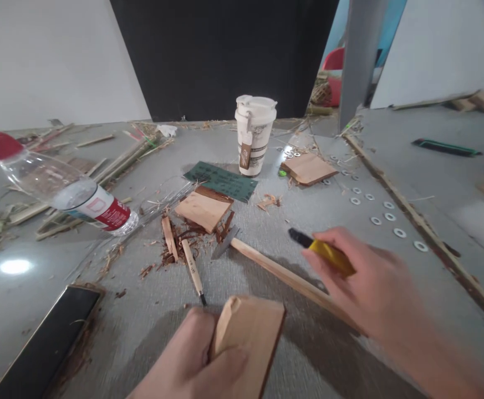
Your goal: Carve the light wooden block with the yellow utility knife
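My left hand (192,366) is closed round a flat wooden block (250,338) at the bottom centre, holding it tilted above the grey mat. My right hand (370,282) grips a yellow tool with a black tip (320,248), a utility knife by the look of it, pointing left above the mat. Just beyond the block lie a small hammer (266,263) with a long wooden handle and a wood-handled chisel (192,269). Another wooden block (203,209) sits among brown shavings (175,244).
A white lidded paper cup (253,136) stands at the back centre beside a green sheet (222,180) and a third wooden block (308,168). A plastic bottle (62,191) lies at left. Several metal washers (385,217) are scattered at right. A dark slab (46,346) sits lower left.
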The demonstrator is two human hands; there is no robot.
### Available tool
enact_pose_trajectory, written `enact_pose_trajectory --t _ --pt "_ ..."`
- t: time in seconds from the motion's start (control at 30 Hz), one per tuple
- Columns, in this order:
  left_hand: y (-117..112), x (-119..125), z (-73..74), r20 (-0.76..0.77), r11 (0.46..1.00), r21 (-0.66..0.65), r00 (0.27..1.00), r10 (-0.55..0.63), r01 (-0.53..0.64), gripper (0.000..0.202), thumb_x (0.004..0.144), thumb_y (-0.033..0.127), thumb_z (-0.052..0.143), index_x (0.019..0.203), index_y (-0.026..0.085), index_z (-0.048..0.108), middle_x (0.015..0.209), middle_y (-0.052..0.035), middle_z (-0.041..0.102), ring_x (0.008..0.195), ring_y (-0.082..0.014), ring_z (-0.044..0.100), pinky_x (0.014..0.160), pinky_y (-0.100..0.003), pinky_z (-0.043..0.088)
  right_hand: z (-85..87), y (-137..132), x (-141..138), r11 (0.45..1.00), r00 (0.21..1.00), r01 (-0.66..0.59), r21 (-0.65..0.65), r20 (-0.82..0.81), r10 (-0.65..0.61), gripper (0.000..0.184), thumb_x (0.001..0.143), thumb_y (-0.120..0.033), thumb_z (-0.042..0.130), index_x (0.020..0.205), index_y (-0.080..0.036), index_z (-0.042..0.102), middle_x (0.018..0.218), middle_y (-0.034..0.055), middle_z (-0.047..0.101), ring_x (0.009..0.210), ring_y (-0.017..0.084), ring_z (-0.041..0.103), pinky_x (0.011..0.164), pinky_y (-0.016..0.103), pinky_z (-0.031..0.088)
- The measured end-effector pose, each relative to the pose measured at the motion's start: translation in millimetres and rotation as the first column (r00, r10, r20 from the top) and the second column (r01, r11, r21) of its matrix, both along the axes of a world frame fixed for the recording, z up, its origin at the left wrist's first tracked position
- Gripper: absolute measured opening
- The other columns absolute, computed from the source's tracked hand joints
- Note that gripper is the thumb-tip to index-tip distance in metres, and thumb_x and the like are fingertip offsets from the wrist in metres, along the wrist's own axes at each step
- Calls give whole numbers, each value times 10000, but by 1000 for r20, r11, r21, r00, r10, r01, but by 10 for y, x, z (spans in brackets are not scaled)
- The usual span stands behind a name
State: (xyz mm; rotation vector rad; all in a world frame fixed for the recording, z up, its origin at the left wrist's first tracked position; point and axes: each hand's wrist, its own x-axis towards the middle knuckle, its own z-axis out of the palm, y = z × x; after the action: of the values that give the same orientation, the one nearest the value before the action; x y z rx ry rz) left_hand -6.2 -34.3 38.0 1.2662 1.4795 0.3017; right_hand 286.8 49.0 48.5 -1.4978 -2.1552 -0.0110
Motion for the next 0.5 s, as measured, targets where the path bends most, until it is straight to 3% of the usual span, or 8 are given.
enact_pose_trajectory --t 0.1,0.23,0.37,0.5 --pt "48 23 -40 -107 999 -21 993 43 -46 478 849 684 561 810 207 571 878 -54 614 783 -204 585 672 -317 517 18 -188 -193 986 988 -144 -86 -64 139 207 1071 -453 583 1033 -250 571 631 -89 600 484 107 570 500 230 413" --pt "85 48 -65 -133 999 35 991 26 -22 495 870 701 519 772 216 535 816 -35 559 735 -187 539 618 -294 482 42 -361 -342 949 959 -271 -160 -125 253 196 1072 -446 578 1048 -252 560 707 -71 650 553 120 620 515 250 441" --pt "103 67 -15 -14 988 151 999 -31 33 437 933 598 511 719 217 490 722 5 470 658 -145 448 540 -236 405 79 -445 -446 914 924 -369 -171 -177 340 95 1046 -316 536 1085 -234 561 749 -48 679 613 138 669 537 266 474" --pt "126 94 73 103 962 266 990 -95 64 398 964 471 503 668 219 418 639 27 398 592 -122 382 487 -217 340 99 -498 -516 902 917 -387 -191 -179 356 82 1046 -308 526 1059 -237 564 786 -37 703 661 151 703 561 276 507"
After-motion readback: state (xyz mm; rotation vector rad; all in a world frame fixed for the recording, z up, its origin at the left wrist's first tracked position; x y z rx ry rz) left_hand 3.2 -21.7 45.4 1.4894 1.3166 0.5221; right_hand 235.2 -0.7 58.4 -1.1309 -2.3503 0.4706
